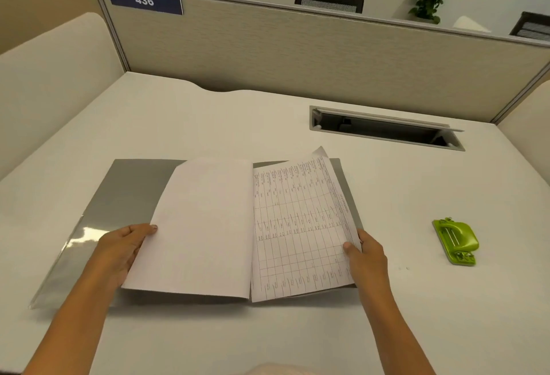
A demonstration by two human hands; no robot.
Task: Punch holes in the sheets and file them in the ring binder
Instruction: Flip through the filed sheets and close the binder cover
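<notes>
A grey ring binder (125,196) lies open flat on the white desk, its clear cover flap at the left. On it rest the sheets: a blank white page (202,226) turned to the left and printed table sheets (300,232) on the right. My left hand (125,246) grips the left edge of the blank page. The lower right edge of the printed sheets is pinched by my right hand (366,255). The binder's rings are hidden under the paper. A green hole punch (455,240) sits on the desk to the right, apart from both hands.
A cable slot (384,129) with an open lid is set in the desk (208,124) at the back right. Beige partition panels (297,53) close off the back and sides; one carries a blue sign "436" (144,0).
</notes>
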